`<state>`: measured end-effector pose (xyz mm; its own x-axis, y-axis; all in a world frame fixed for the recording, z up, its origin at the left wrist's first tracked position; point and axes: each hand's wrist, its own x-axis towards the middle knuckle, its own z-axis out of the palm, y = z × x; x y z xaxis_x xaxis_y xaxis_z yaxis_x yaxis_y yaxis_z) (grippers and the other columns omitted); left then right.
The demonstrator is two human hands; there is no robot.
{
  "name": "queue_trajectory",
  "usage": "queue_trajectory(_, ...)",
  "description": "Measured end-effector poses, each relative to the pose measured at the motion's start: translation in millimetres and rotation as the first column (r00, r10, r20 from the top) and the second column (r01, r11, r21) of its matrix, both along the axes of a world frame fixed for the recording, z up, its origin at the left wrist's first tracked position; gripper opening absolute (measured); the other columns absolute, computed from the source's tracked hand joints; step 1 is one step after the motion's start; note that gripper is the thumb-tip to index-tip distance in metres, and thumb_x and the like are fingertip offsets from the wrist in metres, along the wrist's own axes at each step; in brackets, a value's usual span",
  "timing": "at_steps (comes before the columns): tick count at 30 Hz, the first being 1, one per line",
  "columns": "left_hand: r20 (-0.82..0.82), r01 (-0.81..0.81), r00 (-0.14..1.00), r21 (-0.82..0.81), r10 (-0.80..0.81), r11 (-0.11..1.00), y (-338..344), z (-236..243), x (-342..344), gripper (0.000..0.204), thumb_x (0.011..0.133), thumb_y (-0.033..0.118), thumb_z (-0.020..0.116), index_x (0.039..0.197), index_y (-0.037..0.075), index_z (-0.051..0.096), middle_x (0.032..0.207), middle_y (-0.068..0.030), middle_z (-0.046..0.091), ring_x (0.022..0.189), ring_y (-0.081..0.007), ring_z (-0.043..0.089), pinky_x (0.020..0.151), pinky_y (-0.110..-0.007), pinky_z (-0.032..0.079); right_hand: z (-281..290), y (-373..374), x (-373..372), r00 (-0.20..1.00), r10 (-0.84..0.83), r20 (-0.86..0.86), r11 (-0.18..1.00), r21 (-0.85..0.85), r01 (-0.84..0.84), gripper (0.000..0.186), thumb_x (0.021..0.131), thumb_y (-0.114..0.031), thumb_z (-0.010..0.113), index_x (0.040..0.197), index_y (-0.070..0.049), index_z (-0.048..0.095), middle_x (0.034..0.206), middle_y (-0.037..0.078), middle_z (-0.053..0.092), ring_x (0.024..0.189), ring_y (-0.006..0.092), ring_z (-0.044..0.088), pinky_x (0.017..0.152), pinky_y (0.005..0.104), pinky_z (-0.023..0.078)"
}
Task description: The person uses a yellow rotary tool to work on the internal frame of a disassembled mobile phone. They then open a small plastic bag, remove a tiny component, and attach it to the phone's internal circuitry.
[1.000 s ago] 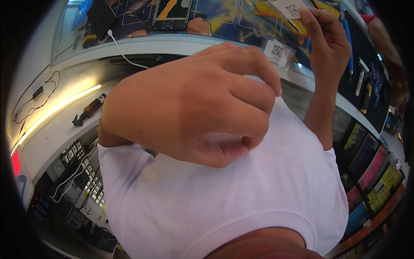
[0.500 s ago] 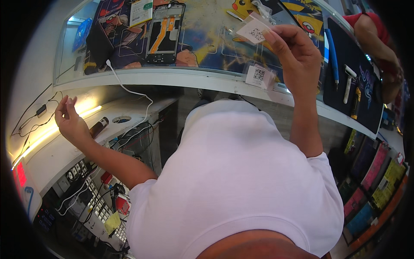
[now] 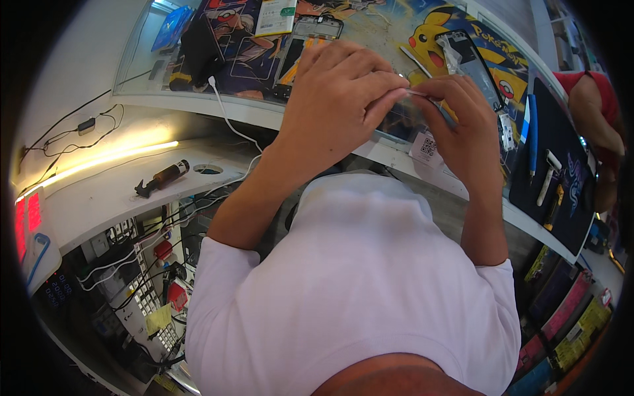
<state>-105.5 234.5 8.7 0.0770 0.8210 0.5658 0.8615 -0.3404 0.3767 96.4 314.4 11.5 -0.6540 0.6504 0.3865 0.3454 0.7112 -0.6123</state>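
Observation:
Above the front edge of the glass-topped bench, both my hands meet fingertip to fingertip. A thin white code card [image 3: 417,92] is pinched between them, seen almost edge-on. My left hand [image 3: 343,99] has its fingertips closed on the card's left end, and its back covers part of an opened phone [image 3: 333,28] with orange ribbon cables. From the other side, my right hand [image 3: 462,115] grips the card with thumb and fingers. Below the hands, a second white card [image 3: 422,150] with a printed square code lies at the bench edge. A black phone frame [image 3: 490,78] rests behind my right hand.
Clear crumpled film [image 3: 452,55] and a slim metal tool [image 3: 415,61] lie nearby. Rightward, a black mat [image 3: 569,221] bears a blue pen-like tool [image 3: 533,135] and a yellow knife [image 3: 556,201]. A white cable [image 3: 228,112] runs off the bench. Another person's arm [image 3: 590,109] is at far right.
My left hand has come from above the lower left shelf to the bench and joined my right at the card. The card has turned from facing up to edge-on. The view has shifted.

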Motion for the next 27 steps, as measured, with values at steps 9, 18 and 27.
queue_trajectory(9,0.510,0.047,0.860,-0.114,0.018,0.992,16.4,-22.8,16.0,0.012,0.085,0.013,0.082,0.093,0.006,0.076,0.085,-0.0048,0.062,0.086,-0.0238,0.058,0.081,-0.035,0.046,-2.5,-3.7,5.2,0.945,-0.264,-0.195,0.964,-0.027,0.263,0.029,0.090,-0.007,0.082,0.115,-0.003,0.066,0.096,0.002,0.067,0.088,0.0098,0.062,0.075,0.0224,0.047)
queue_trajectory(18,0.625,0.070,0.780,-0.045,-0.027,0.997,16.8,-30.0,25.6,0.016,0.083,0.009,0.082,0.088,0.007,0.068,0.085,-0.0039,0.059,0.086,-0.0232,0.056,0.080,-0.034,0.044,-13.8,-20.6,-9.1,0.856,-0.386,-0.343,0.673,-0.739,0.008,0.018,0.100,-0.013,0.073,0.112,0.000,0.069,0.093,0.001,0.070,0.080,0.0033,0.060,0.068,0.0188,0.046)
queue_trajectory(27,0.793,0.264,0.610,-0.202,-0.001,0.943,11.3,-29.7,7.2,0.013,0.093,0.011,0.077,0.100,0.004,0.069,0.098,-0.0034,0.068,0.090,-0.0113,0.063,0.084,-0.027,0.050,-12.9,-12.5,-14.6,0.847,-0.378,-0.374,0.603,-0.793,-0.082,0.022,0.101,-0.016,0.071,0.114,0.002,0.074,0.092,0.005,0.074,0.075,0.0072,0.061,0.065,0.0213,0.048)
